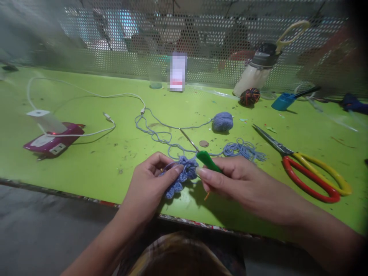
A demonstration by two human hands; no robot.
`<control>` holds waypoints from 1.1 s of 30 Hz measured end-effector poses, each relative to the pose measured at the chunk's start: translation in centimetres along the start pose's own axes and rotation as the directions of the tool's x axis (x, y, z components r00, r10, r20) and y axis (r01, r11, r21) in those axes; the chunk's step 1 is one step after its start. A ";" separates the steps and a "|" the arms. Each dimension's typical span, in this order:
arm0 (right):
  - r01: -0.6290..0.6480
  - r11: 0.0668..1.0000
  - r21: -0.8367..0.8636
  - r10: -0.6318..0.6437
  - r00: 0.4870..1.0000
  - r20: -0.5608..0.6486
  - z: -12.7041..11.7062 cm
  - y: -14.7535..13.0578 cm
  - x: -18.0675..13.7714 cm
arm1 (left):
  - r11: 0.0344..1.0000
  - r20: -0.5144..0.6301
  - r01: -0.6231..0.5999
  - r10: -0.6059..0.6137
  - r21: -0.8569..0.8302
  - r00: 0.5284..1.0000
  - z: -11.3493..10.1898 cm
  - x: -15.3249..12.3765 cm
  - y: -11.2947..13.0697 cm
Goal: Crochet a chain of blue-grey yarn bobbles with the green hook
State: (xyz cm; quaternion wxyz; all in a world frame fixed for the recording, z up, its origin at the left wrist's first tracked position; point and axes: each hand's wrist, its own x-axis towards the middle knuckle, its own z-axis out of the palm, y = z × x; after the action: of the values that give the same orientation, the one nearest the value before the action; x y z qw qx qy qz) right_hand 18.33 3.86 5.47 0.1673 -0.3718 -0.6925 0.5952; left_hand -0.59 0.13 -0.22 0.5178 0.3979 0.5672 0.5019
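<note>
My left hand (149, 184) pinches a small blue crocheted piece (181, 177) near the front edge of the green table (94, 161). My right hand (235, 180) is closed round a crochet hook with a green handle (208, 160); its metal shaft (189, 139) points away to the upper left. Blue yarn (161, 134) runs in loops from the piece to a small blue yarn ball (222, 122) farther back. A loose tangle of the same yarn (244, 149) lies just beyond my right hand.
Scissors with red and yellow handles (310, 172) lie to the right. A maroon device (53, 140) with a white cable (86, 94) sits at the left. At the back stand a tilted bottle (255, 73), a dark multicoloured yarn ball (249, 96), a blue cup (283, 102) and a mesh screen (201, 42).
</note>
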 end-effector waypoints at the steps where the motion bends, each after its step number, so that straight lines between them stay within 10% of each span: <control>1: 0.014 1.000 -0.019 -0.014 1.000 0.015 0.1 0.0 -0.1 | 1.000 0.001 -0.005 0.005 -0.009 1.000 0.0 0.0 0.0; 10: 0.125 0.933 -0.336 -0.083 0.987 0.137 2.0 1.4 -0.3 | 0.999 -0.030 -0.017 0.016 -0.036 0.999 0.0 0.2 0.1; 19: 0.207 0.635 -0.744 -0.113 0.978 0.176 2.8 2.0 -1.1 | 0.994 -0.005 0.010 -0.011 -0.111 1.000 0.0 -0.1 0.3; 33: -0.002 0.350 -0.937 -0.284 0.953 -0.109 -1.1 1.3 -1.6 | 0.989 0.010 0.047 -0.046 -0.142 0.999 0.1 -0.2 0.6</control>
State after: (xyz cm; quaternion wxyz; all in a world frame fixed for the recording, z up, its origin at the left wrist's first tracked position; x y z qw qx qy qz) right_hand 20.51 3.52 4.87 0.0658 -0.4116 -0.9084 0.0314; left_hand -0.54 0.04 0.37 0.5581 0.3485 0.5375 0.5275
